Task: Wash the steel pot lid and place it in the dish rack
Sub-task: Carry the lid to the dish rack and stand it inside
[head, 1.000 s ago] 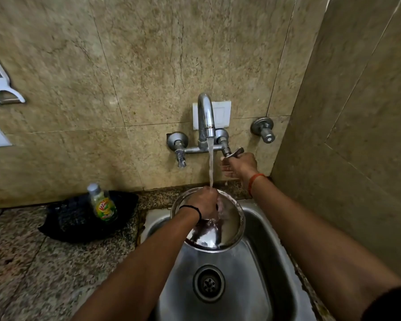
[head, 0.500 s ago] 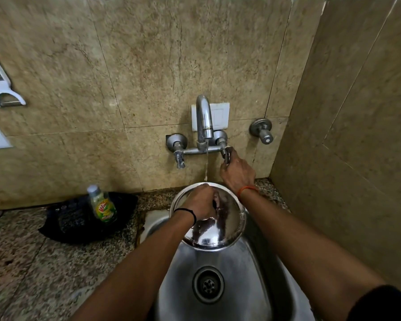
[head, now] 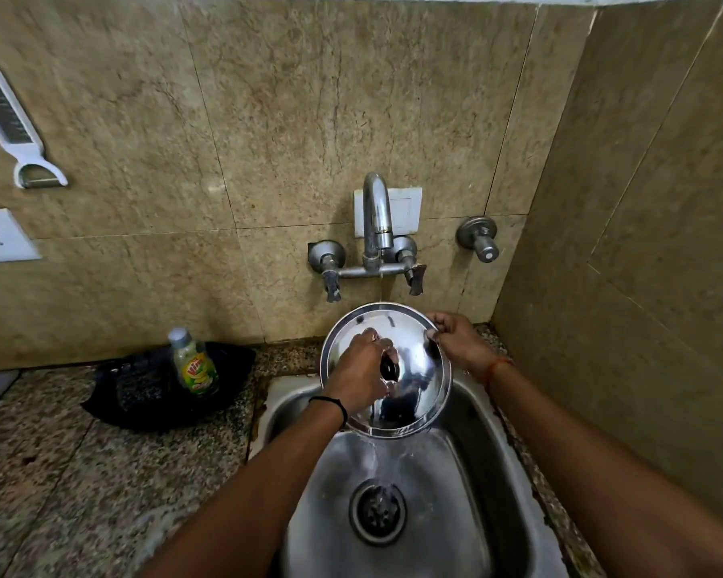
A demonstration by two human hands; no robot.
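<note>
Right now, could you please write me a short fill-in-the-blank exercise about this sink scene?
1. The left hand grips the steel pot lid by its black ____.
2. The right hand pinches the lid's ____.
3. Water runs off the lid into the ____.
4. The dish soap bottle stands on a ____ cloth.

Missing: knob; rim; sink; black

light: dim, warm | glare: lid (head: 410, 340), sink (head: 430, 494) | shadow: 5 o'clock corner | edges: wide-angle bowing | focus: soft at 7 o'clock
</note>
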